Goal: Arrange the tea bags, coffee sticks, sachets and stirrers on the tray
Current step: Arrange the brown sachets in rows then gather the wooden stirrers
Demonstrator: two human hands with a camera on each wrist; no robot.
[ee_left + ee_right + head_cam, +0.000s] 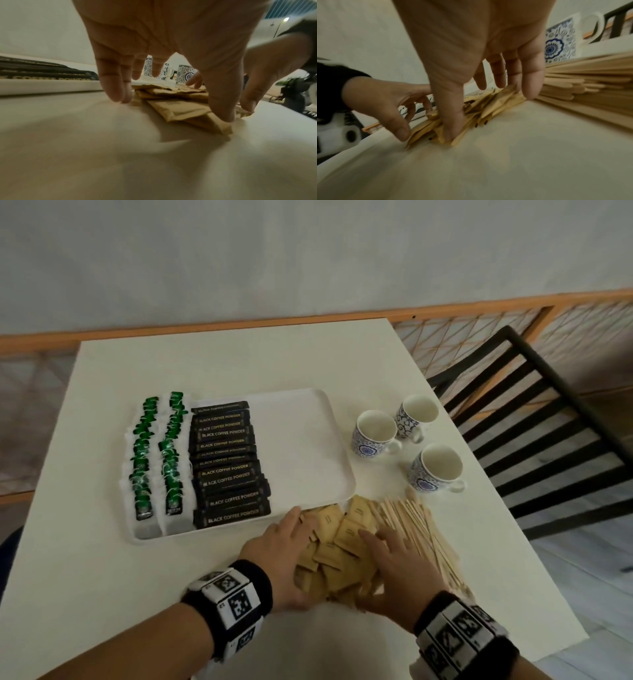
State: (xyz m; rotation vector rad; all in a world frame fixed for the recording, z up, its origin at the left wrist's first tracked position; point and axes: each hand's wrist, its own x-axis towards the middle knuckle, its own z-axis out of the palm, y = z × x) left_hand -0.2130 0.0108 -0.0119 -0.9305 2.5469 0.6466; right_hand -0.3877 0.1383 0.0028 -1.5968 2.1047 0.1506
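Observation:
A loose pile of brown sachets [337, 546] lies on the table just in front of the white tray [308, 440]. My left hand [291, 546] presses against the pile's left side, fingers down on the table and thumb on a near sachet [181, 109]. My right hand [387, 556] closes in from the right, thumb on the pile's near edge [501, 102]. Wooden stirrers [421, 529] are heaped right of the sachets, beside my right fingers [530, 88]. On the tray's left half lie two rows of green tea bags [157, 460] and a column of black coffee sticks [229, 463].
Three blue-patterned cups [375, 433] [416, 414] [436, 467] stand right of the tray, behind the stirrers. A black slatted chair [534, 412] is at the table's right side. The tray's right half is bare. The table's near edge is close below my wrists.

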